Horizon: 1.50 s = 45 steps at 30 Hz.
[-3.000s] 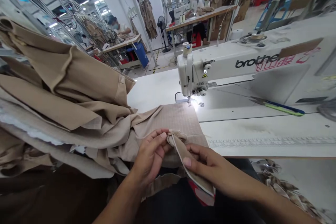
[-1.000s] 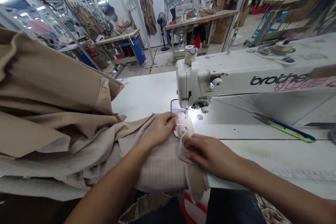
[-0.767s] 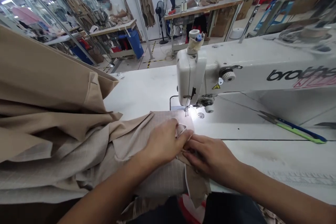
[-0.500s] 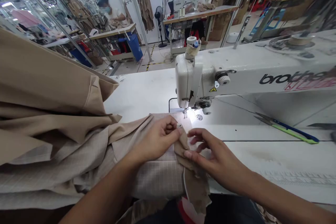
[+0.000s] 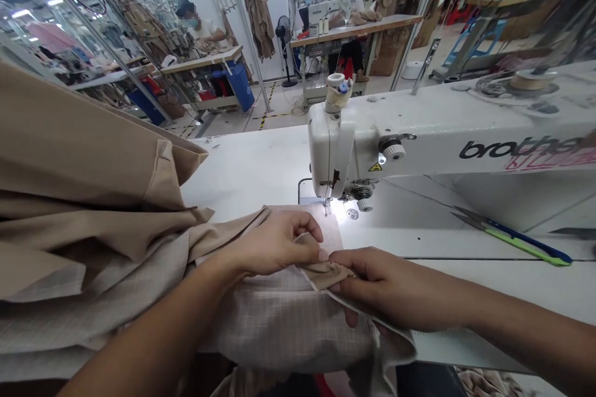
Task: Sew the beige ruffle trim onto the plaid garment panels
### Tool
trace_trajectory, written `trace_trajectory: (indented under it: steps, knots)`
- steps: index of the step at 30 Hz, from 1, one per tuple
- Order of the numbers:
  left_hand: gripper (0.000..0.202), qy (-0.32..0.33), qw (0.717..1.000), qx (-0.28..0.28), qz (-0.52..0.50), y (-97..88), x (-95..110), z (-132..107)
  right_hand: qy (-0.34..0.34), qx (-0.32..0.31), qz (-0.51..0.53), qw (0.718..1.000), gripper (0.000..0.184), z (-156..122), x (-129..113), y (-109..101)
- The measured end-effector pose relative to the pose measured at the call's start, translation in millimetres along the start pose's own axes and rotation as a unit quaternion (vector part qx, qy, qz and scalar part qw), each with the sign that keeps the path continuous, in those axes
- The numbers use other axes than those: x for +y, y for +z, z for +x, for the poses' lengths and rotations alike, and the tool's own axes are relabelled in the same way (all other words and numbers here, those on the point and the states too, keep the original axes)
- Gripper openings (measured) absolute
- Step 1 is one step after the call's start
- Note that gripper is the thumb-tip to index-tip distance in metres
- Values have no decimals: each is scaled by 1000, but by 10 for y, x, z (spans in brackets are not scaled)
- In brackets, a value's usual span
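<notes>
Clear of the needle (image 5: 328, 205), both hands (image 5: 278, 243) (image 5: 391, 288) pinch a strip (image 5: 326, 275), apparently its edge.

1. From my station I place the sewing machine (image 5: 354, 136) on the table (image 5: 251, 161), its arm extending right.
2. Cloth (image 5: 288, 329) lies before the machine, reaching the needle.
3. Garments (image 5: 93, 155) are heaped at left.
4. I record a strip (image 5: 326, 275) between left hand (image 5: 274, 242) and right hand (image 5: 391, 288), above the cloth.
5. Scissors (image 5: 512, 243) lie right of the needle.
6. Behind the table, a fan (image 5: 283, 31) stands between two desks (image 5: 363, 30).
</notes>
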<state>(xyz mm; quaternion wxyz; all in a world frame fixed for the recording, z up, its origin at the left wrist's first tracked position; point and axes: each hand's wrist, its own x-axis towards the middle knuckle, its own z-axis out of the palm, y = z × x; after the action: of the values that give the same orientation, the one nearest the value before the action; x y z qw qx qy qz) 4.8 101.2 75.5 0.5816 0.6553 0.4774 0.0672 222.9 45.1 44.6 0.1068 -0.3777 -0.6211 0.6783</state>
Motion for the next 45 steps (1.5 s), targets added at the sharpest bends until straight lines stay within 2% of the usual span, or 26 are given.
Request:
trace_trajectory:
  steps: [2,5,7,9,11,13,16,18,21,23,26,28,32,33,36,37,39,42,45]
  knots:
    - [31,-16,996,-36,78,-69,-10,-6,31,-28,15,999,23,28,-6,-64]
    - [40,-24,990,-90,109,-192,-24,-6,50,-34,33,998,29,83,6,-147]
    - [35,-19,981,-108,162,-266,-13,5,35,-27,21,999,31,121,21,-185]
    - [22,-7,971,-121,207,-330,18,20,2,-9,-2,1000,31,153,38,-212]
    - [12,5,972,-137,191,-388,54,39,-48,7,-18,999,31,175,59,-240]
    - [14,18,983,-141,114,-436,75,66,-87,5,-3,996,32,192,85,-268]
    - [21,35,993,-108,-25,-478,55,127,-95,-35,89,991,36,224,135,-288]
    - [30,40,994,-76,-69,-490,23,179,-82,-54,179,979,40,253,175,-271]
    - [40,25,997,-79,-4,-518,-9,251,-46,-56,278,958,45,292,243,-217]
    - [33,5,992,-112,56,-558,-5,284,-27,-57,308,949,44,305,287,-185]
    - [17,-8,988,-137,74,-635,19,316,-15,-38,320,947,44,309,342,-165]
    - [17,0,990,-121,66,-675,25,330,-15,-20,315,949,45,308,365,-168]
    - [46,-14,991,-98,96,-679,-12,335,-38,12,245,969,46,300,359,-172]
    - [46,-27,987,-98,122,-668,-24,327,-46,28,205,977,44,295,347,-166]
    - [18,-61,974,-98,193,-637,-46,275,-54,77,102,990,40,269,307,-139]
    - [16,-62,974,-91,197,-630,-46,253,-50,87,83,991,40,260,298,-131]
    - [18,-39,986,-67,150,-617,-41,222,-51,101,57,992,41,250,296,-127]
    - [21,34,999,-14,-16,-568,-48,260,-54,98,59,992,40,255,317,-151]
    - [27,97,990,68,-78,-447,-116,421,-34,18,123,992,42,241,306,-174]
